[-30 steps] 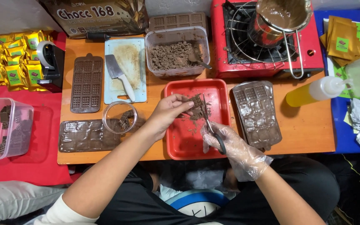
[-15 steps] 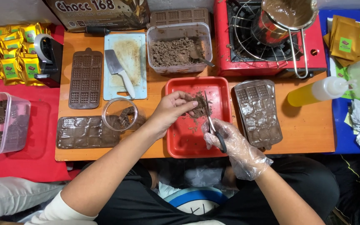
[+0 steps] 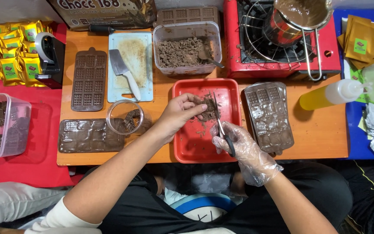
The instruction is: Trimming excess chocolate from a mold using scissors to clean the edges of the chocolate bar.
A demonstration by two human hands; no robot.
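A low orange wooden table (image 3: 317, 134) stands on red floor covering (image 3: 31, 169).

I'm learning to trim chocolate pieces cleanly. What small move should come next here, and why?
Probably close the scissors on the chocolate piece's edge: the left hand holds it over the red tray, the gloved right hand has the blades against it, and crumbs already lie below.

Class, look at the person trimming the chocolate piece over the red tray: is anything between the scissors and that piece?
Nothing visible. The left hand holds the chocolate piece over the red tray, and the scissors in the gloved right hand already reach its edge.
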